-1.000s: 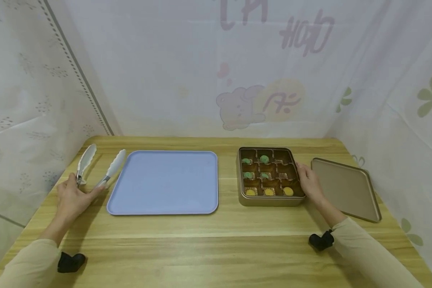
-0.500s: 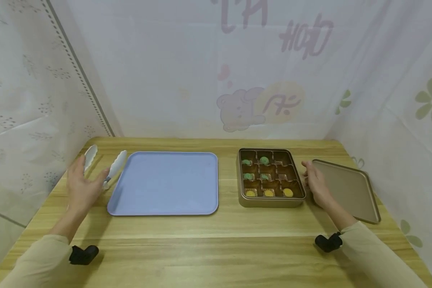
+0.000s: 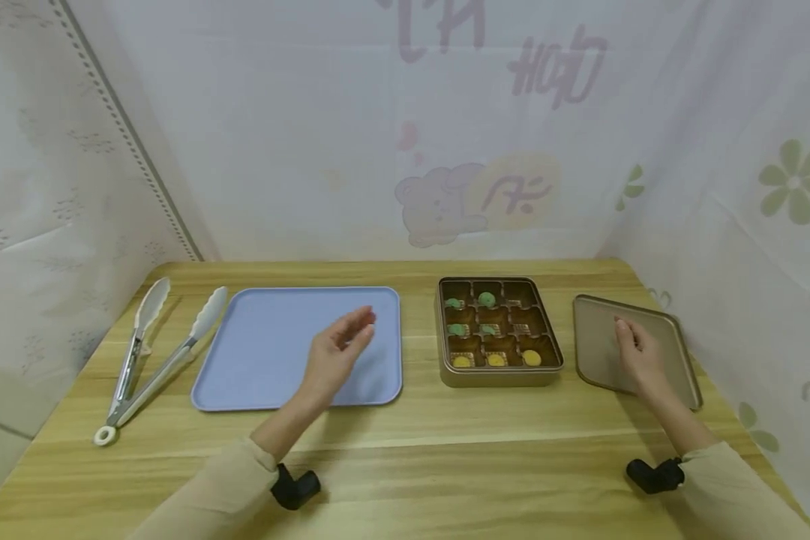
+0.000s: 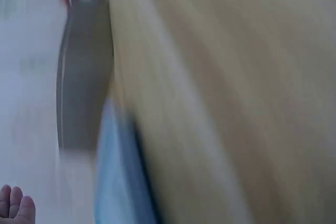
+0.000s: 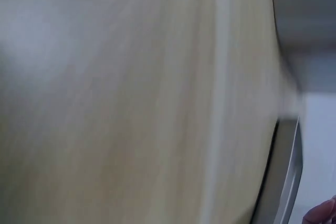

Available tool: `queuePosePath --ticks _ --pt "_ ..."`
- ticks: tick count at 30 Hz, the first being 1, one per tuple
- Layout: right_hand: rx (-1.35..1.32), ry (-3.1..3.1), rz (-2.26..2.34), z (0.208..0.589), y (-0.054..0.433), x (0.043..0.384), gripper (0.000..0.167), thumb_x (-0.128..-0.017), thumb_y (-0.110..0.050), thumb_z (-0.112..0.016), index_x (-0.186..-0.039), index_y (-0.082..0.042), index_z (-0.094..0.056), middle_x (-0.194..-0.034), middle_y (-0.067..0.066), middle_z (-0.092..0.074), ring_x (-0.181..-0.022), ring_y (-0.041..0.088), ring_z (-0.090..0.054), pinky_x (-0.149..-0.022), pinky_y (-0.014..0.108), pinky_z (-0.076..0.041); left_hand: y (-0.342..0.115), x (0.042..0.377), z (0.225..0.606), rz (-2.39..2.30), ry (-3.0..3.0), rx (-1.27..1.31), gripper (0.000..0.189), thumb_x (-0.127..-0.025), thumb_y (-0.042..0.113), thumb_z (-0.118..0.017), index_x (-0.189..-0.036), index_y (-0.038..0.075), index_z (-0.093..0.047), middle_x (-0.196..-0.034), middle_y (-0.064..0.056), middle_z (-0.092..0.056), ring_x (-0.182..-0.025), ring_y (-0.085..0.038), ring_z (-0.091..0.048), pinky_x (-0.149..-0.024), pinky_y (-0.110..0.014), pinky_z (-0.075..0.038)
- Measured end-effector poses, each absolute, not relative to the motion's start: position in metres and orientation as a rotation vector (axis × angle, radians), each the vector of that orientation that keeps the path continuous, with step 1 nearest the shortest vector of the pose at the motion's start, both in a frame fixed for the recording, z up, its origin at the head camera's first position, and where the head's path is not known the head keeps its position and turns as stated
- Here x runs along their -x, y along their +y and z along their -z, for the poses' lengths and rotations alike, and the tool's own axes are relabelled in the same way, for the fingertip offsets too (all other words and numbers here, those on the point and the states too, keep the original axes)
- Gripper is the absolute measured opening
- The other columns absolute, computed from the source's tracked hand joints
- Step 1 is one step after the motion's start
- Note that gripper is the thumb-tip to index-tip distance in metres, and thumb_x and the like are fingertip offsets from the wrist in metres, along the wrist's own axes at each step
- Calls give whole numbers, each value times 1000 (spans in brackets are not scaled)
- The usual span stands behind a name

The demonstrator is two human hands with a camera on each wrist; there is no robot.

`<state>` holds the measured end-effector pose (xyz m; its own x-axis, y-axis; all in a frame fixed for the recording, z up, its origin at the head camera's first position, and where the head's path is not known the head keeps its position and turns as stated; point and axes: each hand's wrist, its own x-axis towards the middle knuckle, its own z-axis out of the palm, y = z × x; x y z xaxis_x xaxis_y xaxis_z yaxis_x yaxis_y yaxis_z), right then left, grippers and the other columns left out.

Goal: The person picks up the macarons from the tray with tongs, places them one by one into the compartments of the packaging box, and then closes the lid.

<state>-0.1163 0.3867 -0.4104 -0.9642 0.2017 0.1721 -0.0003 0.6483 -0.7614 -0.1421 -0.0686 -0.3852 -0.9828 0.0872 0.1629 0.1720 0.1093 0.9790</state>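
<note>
In the head view my left hand (image 3: 329, 361) is held above the right half of a blue tray (image 3: 263, 337), fingers loosely bent and nothing in them. Off the tray's left side lies a pair of tongs (image 3: 157, 381), spread wide, with white scalloped heads. A gold square tin (image 3: 499, 379) stands to the right of the tray, split into brown compartments. Green pieces (image 3: 487, 299) sit in its back and middle rows, round yellow pieces (image 3: 531, 358) in its front row. Over the tin's lid (image 3: 597, 341) hovers my right hand (image 3: 641, 360), loosely curled and holding nothing.
A wooden table (image 3: 405, 465) carries everything. Printed white curtain (image 3: 297, 150) hangs behind it and along both sides. Both wrist views are blurred; the left one catches the tray's edge (image 4: 115, 171), and the right one shows a strip of the tin (image 5: 278, 177).
My left hand has let go of the tongs and moved right, over the tray. My right hand has left the tin's side and shifted right, above the lid.
</note>
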Motion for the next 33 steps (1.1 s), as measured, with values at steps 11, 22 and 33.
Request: queuePosePath --ticks 11,22,33 --pt "437 -2655 -832 419 452 80 47 -101 -24 -37 -126 14 -49 -98 28 -56 -67 -14 -34 -55 13 -34 90 96 393 2652 -2294 608 40 -93 13 -58 -131 1 -53 -126 -16 -59 -114 -25 -58 -90 -24 -48" --pt "516 -2681 -664 425 476 69 39 -96 -17 -46 -115 15 -55 -85 27 -59 -60 -10 -34 -53 22 -34 171 92 403 2710 -2334 539 47 -95 12 -55 -138 -2 -43 -139 -15 -48 -126 -26 -48 -97 -29 -44" --pt "503 -2712 -610 434 476 67 37 -92 -12 -50 -114 17 -55 -87 31 -60 -70 28 -54 -55 31 -38 213 90 412 2477 -2564 498 62 -96 26 -53 -149 8 -26 -153 -6 -27 -139 -21 -29 -111 -36 -27"
